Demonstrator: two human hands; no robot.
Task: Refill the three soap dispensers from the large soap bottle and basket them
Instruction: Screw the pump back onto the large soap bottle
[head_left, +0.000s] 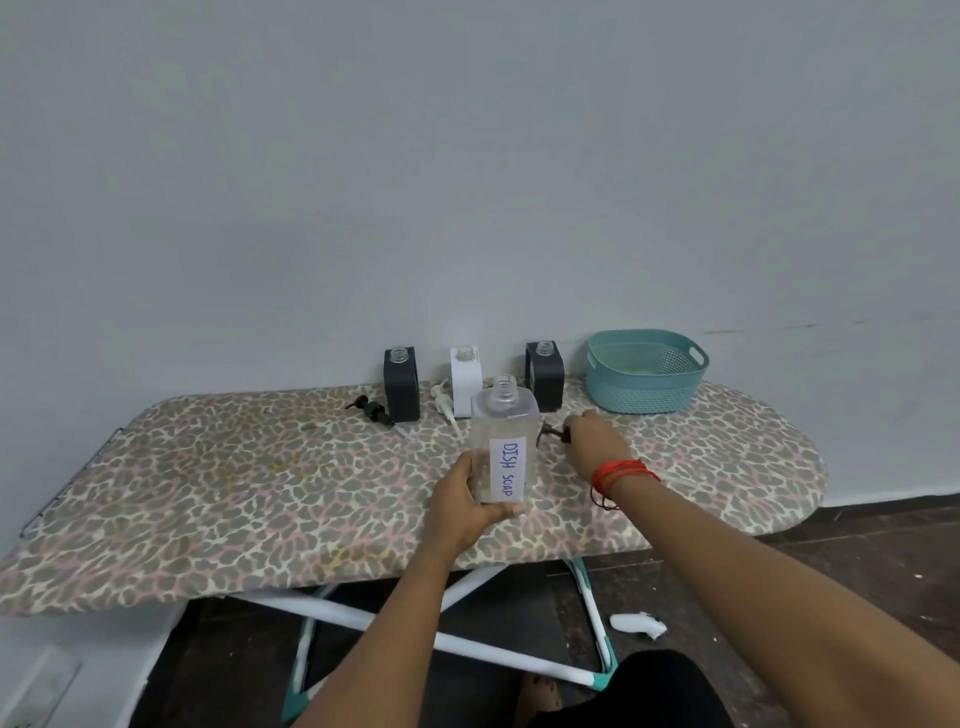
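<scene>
A large clear soap bottle (503, 431) labelled "DISH SOAP" stands uncapped on the ironing board (260, 488), gripped low down by my left hand (470, 506). My right hand (597, 441) rests on the board to its right, fingers closed on a black pump head (553, 432). Three open-necked dispensers line the far edge: a black one (401, 384), a white one (465, 379) and a second black one (545, 375), partly hidden behind the large bottle. A black pump (371, 408) and a white pump (445, 402) lie loose in front of them.
A teal plastic basket (647, 371) sits at the far right of the board, against the wall. The board's rounded end lies just right of it. Below are the crossed board legs (467, 613) and a white object (636, 623) on the dark floor.
</scene>
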